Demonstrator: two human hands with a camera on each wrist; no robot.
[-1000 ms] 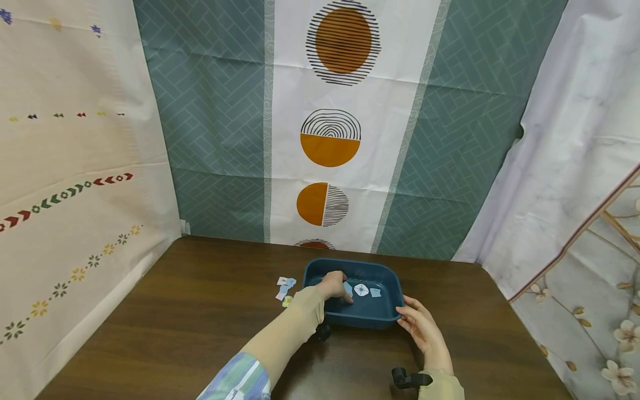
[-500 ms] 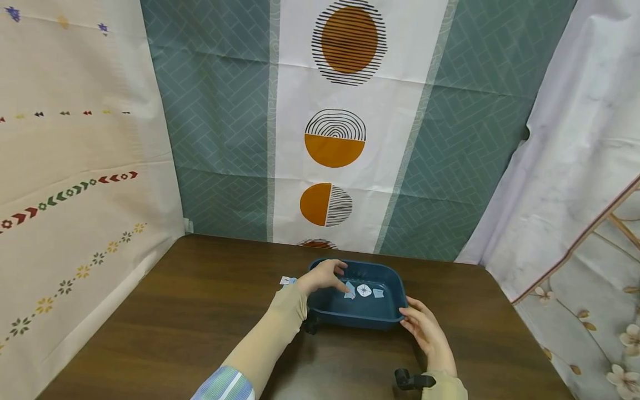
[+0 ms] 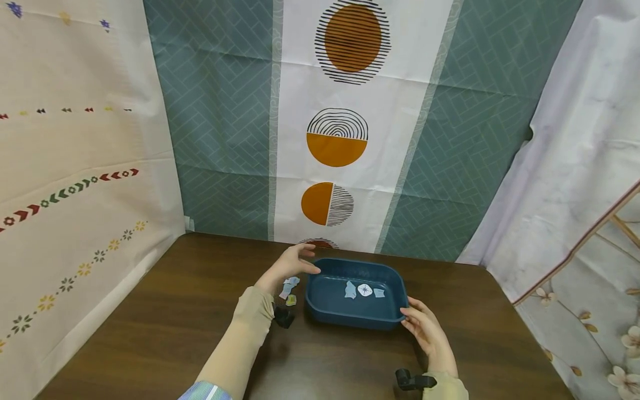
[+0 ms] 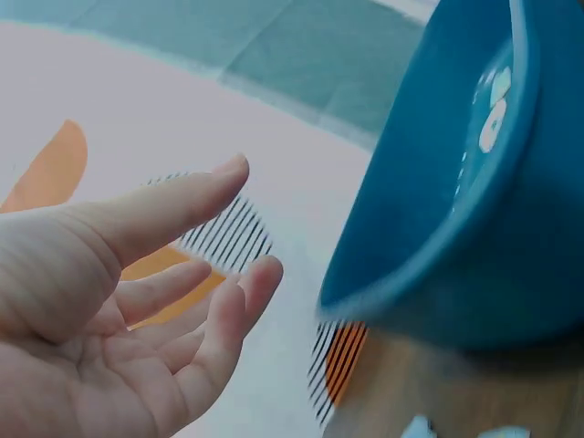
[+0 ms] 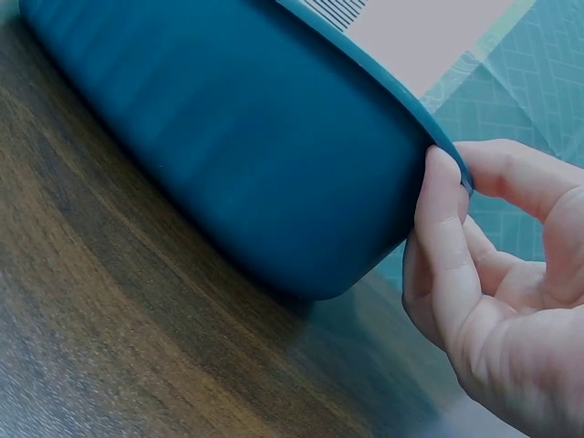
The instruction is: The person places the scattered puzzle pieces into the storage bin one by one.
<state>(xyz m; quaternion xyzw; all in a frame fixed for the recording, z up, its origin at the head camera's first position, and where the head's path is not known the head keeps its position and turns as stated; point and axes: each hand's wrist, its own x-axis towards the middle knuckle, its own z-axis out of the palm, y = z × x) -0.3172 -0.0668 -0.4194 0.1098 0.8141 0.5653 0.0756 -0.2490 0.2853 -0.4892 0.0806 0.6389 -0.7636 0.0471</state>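
Observation:
A dark blue plastic tub (image 3: 327,316) sits on the table. On its floor lie three pieces: a light-blue scrap (image 3: 350,290), a white disc with a compass-like star (image 3: 365,290) and a smaller pale-blue scrap (image 3: 379,293). My left hand (image 3: 289,265) hovers at the tub's left rim, fingers spread and relaxed; the left wrist view shows nothing in its palm. With my right hand (image 3: 424,329) I pinch the rim at the front right corner, and the right wrist view shows the fingers (image 5: 443,178) there. Below my left hand lie pale-blue paper pieces (image 3: 287,289), partly hidden.
A small yellow-green piece (image 3: 291,300) lies left of the tub. The brown wooden table (image 3: 200,300) reaches back to a patterned curtain (image 3: 220,139). Light cloths hang along both sides.
My left hand has come out of the tub and moved left past its rim. The light-blue scrap it covered now shows fully on the tub's floor. My right hand stays on the rim.

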